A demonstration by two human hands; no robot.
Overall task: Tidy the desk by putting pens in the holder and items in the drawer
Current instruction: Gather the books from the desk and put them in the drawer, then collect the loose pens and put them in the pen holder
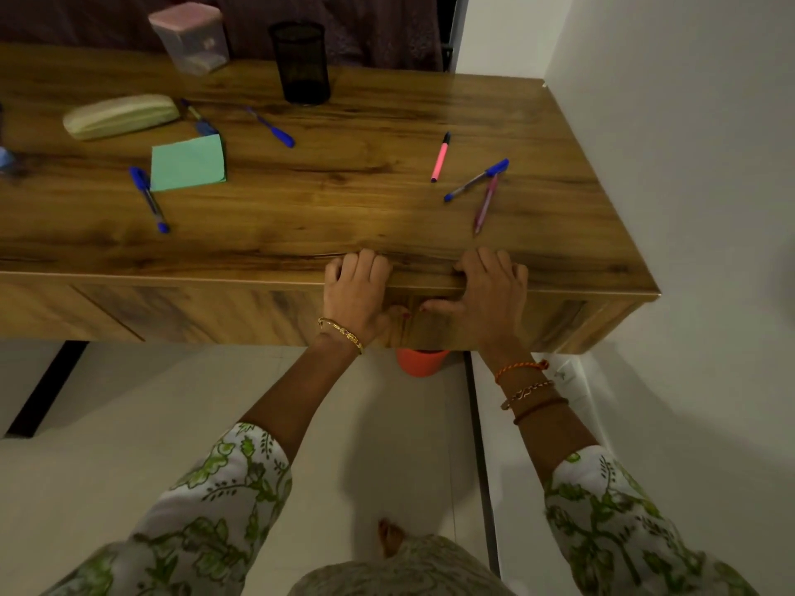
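Note:
Both hands sit at the front edge of the wooden desk (301, 217). My left hand (355, 290) and my right hand (490, 290) curl their fingers over the desk's top edge, thumbs pressed on the closed drawer front (258, 311) below. A black mesh pen holder (301, 64) stands at the back. Loose on the top lie blue pens (149, 199) (271, 127) (476, 180), a pink marker (441, 157) and a purple-pink pen (485, 204). A green sticky-note pad (188, 162) and a pale pencil pouch (120, 116) lie at the left, another pen (198, 117) between them.
A clear plastic box with a pink lid (189, 38) stands at the back left. An orange bin (419, 363) shows under the desk. A white wall (688, 165) closes off the desk's right end. Tiled floor lies below.

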